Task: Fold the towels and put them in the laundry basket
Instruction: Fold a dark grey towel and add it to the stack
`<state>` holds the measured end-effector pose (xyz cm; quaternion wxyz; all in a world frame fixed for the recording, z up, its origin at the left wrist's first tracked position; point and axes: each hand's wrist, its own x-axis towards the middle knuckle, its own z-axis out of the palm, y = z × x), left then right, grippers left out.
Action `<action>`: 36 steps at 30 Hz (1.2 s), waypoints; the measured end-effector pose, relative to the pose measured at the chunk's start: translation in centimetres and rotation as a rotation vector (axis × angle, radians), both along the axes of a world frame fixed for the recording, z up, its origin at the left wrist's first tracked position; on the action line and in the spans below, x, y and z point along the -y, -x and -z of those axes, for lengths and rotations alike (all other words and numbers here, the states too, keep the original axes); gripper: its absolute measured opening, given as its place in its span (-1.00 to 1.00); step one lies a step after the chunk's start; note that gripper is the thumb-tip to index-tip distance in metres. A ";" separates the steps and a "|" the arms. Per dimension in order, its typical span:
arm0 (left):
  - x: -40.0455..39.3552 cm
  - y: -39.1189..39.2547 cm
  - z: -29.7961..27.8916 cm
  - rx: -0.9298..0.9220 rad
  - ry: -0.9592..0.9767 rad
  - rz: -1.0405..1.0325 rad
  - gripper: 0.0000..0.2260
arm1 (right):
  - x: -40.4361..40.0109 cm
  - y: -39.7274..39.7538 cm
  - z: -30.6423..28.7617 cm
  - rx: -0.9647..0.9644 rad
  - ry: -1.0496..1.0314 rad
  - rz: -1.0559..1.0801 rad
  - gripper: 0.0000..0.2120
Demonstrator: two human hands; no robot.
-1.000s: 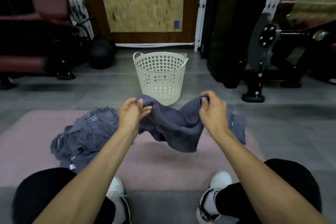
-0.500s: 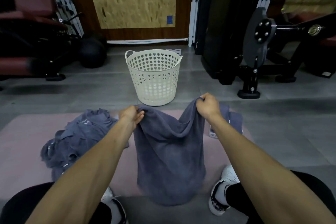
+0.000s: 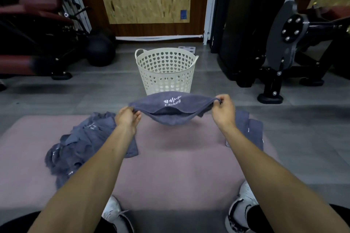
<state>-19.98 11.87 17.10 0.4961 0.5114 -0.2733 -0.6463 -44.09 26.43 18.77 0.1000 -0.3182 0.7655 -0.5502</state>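
A grey towel (image 3: 171, 108) with a white logo hangs stretched in the air between my hands, above a pink mat (image 3: 180, 161). My left hand (image 3: 127, 118) pinches its left corner and my right hand (image 3: 223, 109) pinches its right corner. A cream perforated laundry basket (image 3: 166, 72) stands on the floor just beyond the towel. A heap of crumpled grey towels (image 3: 81, 145) lies on the mat to the left. Another grey towel (image 3: 250, 130) lies on the mat at the right, partly behind my right forearm.
Dark gym machines stand at the right (image 3: 284, 43) and a red padded bench (image 3: 34, 24) at the left. A black ball (image 3: 100, 51) rests left of the basket. My white shoes (image 3: 240, 208) sit at the mat's near edge. Grey floor surrounds the mat.
The towel, which hung down long from both hands, has swung up and forward; it now stretches flat between my hands. My hands have moved further apart.
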 end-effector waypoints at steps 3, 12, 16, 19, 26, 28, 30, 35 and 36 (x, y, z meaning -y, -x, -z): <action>-2.1 -2.5 5.9 0.104 -0.130 0.014 -0.91 | -3.3 -1.2 5.5 0.061 -0.154 0.017 -0.91; -11.3 -7.3 16.1 0.135 -0.423 0.006 -0.89 | -14.3 -5.4 15.8 0.162 -0.535 0.048 -0.81; -12.5 -7.2 16.8 0.152 -0.403 0.007 -0.89 | -15.1 -5.5 16.7 0.147 -0.588 0.012 -0.80; -11.9 -6.0 16.8 0.189 -0.369 0.033 -0.91 | -14.0 -5.1 17.1 0.129 -0.605 -0.009 -0.80; -7.5 -1.5 19.9 0.222 -0.377 0.033 -0.91 | -7.9 -2.6 20.9 0.066 -0.702 -0.043 -0.82; -5.8 -0.2 21.4 0.199 -0.387 -0.011 -0.90 | -5.9 -1.3 22.2 0.046 -0.725 -0.064 -0.80; -4.1 1.0 23.1 0.212 -0.387 -0.027 -0.90 | -3.9 0.1 23.6 0.009 -0.733 -0.079 -0.79; -1.5 4.1 28.6 0.723 -0.156 0.430 -0.92 | -0.1 3.7 27.2 -0.039 -0.759 -0.215 -0.89; -1.5 5.0 29.4 0.863 -0.058 0.548 -0.90 | 0.5 4.4 28.0 -0.025 -0.769 -0.258 -0.90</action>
